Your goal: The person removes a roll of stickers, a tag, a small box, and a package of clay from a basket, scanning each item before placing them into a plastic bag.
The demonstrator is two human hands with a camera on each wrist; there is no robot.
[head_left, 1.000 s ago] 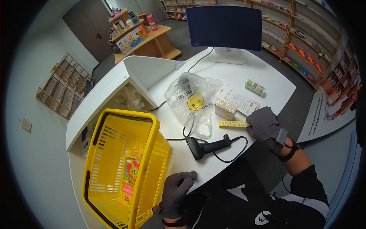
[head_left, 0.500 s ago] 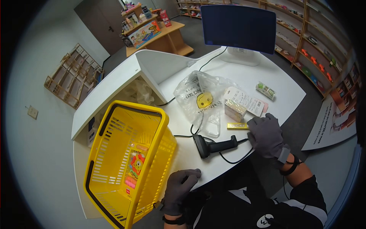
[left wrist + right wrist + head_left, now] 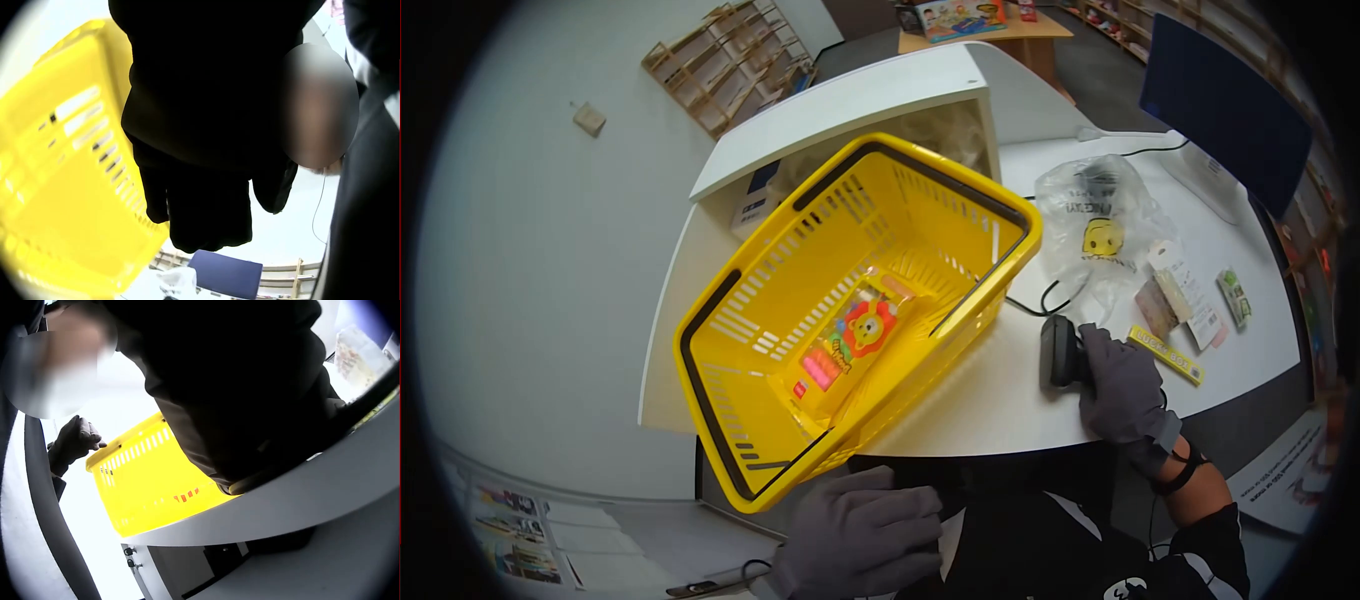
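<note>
My right hand (image 3: 1125,388), in a grey glove, is wrapped round the handle of a black barcode scanner (image 3: 1060,356) at the counter's front edge. The scanner's head pokes out to the left of the fingers. My left hand (image 3: 862,532), gloved too, hovers below the near rim of the yellow shopping basket (image 3: 905,425), its fingers loosely extended and holding nothing. Inside the basket lies a clear-and-yellow pack with a red lion face (image 3: 855,345). Just right of the right hand is a yellow "LUCKY BOX" bar (image 3: 1166,355).
Behind the scanner lies a clear plastic bag (image 3: 1090,225) with a yellow smiley. A small box (image 3: 1165,305), a white card (image 3: 1197,310) and a green-white packet (image 3: 1233,298) lie to the right. A monitor (image 3: 1225,110) stands at the back; a cable crosses the white counter (image 3: 990,410).
The view has swung left toward the basket. My right hand has left the yellow bar and taken hold of the scanner. The left hand has come off the counter edge, fingers loosened.
</note>
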